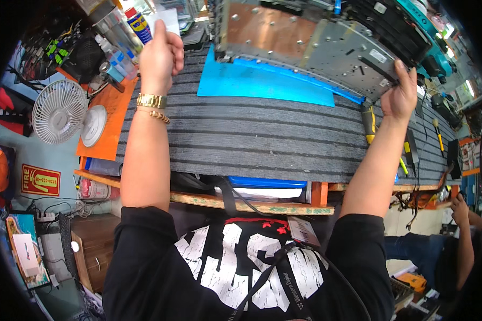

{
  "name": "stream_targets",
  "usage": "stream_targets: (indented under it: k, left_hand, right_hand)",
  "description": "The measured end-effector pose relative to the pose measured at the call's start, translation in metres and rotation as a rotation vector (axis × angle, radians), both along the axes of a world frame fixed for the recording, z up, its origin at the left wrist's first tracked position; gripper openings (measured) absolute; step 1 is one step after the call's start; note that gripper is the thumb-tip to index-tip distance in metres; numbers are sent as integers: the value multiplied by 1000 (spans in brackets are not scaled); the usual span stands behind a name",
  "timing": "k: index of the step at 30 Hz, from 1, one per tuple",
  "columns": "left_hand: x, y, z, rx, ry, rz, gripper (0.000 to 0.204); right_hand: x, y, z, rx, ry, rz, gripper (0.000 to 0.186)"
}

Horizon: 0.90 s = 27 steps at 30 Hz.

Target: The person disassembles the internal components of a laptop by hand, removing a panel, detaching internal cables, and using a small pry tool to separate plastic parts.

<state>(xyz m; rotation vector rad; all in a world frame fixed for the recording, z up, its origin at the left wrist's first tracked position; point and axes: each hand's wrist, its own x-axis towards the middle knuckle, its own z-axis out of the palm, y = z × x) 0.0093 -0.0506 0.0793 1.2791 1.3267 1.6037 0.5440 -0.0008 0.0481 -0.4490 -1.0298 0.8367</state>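
My right hand (400, 95) grips the right end of a metal laptop chassis panel (326, 56). The panel is silver with a copper-coloured area, screw posts and small white labels. It is tilted up over a bright blue mat (268, 83), and its top runs out of view. My left hand (165, 56) is raised at the far left of the bench, apart from the panel, with fingers curled and thumb up. A white sheet (170, 20) shows just beyond it; whether the hand holds that or something else is hidden.
A blue spray can (139, 25) and clear bottles (118, 59) stand left of my left hand. A white fan (60, 111) is farther left. A yellow-grey tool (368, 123) lies by my right forearm on the ribbed grey bench cover (241, 139). Another person (455, 235) is at right.
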Motion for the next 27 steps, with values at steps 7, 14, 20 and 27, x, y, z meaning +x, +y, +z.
stream_targets:
  k: [7, 14, 20, 27]
  left_hand:
    - [-23, 11, -28, -363, 119, -61, 78]
    - [-39, -10, -28, -374, 939, -328, 16]
    - [-46, -12, -26, -384, 1011, -290, 18]
    - [-51, -15, -21, -469, 1068, -305, 19]
  right_hand:
    - [5, 2, 2, -16, 77, -92, 36]
    - [10, 6, -1, -42, 53, -138, 29]
    - [14, 10, -4, -45, 28, -111, 31]
    - [20, 13, -6, -68, 12, -130, 29]
